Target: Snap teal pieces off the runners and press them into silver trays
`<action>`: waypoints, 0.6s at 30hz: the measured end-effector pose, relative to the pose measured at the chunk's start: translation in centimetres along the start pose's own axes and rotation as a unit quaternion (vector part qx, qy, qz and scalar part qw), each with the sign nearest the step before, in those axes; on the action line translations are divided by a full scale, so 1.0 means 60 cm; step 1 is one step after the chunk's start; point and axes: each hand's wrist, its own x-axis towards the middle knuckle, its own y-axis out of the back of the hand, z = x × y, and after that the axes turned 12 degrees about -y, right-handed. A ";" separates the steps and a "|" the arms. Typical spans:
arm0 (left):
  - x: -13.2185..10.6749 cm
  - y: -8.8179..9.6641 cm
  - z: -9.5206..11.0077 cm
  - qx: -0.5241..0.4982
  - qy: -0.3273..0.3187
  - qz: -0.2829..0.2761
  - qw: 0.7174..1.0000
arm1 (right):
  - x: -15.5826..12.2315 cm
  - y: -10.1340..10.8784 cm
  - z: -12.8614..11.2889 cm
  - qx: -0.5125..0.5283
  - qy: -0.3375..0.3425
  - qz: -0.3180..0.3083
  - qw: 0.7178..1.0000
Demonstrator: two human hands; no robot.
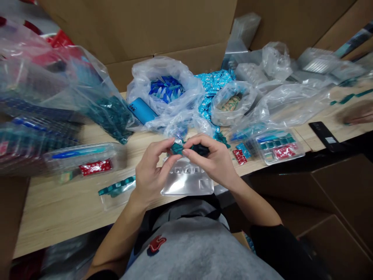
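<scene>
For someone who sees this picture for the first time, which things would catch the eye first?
First come the two bare hands, left and right, pinching a small dark-teal plastic bundle at the centre, above a clear plastic blister tray. Behind them, a clear plastic bag holds bright blue pieces, with many small turquoise printed packets beside it.

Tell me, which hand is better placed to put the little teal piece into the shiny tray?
Probably the left hand: it pinches the teal piece just above the clear plastic tray, while the right hand is busy holding a dark bundle.
</scene>
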 end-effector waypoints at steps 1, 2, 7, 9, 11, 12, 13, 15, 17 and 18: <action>-0.001 0.002 0.004 0.005 -0.009 0.007 1.000 | -0.004 -0.001 -0.005 -0.021 0.025 0.007 0.999; -0.001 0.005 0.008 0.015 -0.021 0.009 1.000 | -0.007 -0.002 -0.009 -0.037 0.047 0.013 0.998; 0.010 0.026 0.038 0.123 -0.103 -0.053 0.986 | -0.013 0.000 -0.015 0.064 -0.042 -0.054 0.996; 0.013 0.033 0.048 0.128 -0.119 -0.067 0.982 | -0.011 0.002 -0.011 0.173 -0.149 -0.149 0.962; 0.011 0.036 0.052 0.130 -0.122 -0.068 0.982 | -0.009 0.002 -0.009 0.237 -0.211 -0.212 0.924; 0.009 0.037 0.053 0.135 -0.124 -0.065 0.981 | -0.010 0.001 -0.009 0.239 -0.215 -0.213 0.923; 0.007 0.038 0.052 0.143 -0.127 -0.062 0.980 | -0.011 0.000 -0.011 0.221 -0.204 -0.198 0.933; 0.000 0.038 0.050 0.155 -0.137 -0.055 0.977 | -0.014 -0.003 -0.017 0.158 -0.146 -0.151 0.965; -0.008 0.038 0.047 0.146 -0.137 -0.051 0.978 | -0.018 -0.006 -0.021 0.112 -0.079 -0.125 0.983; -0.011 0.038 0.047 0.129 -0.127 -0.045 0.982 | -0.019 -0.006 -0.022 0.105 -0.054 -0.125 0.985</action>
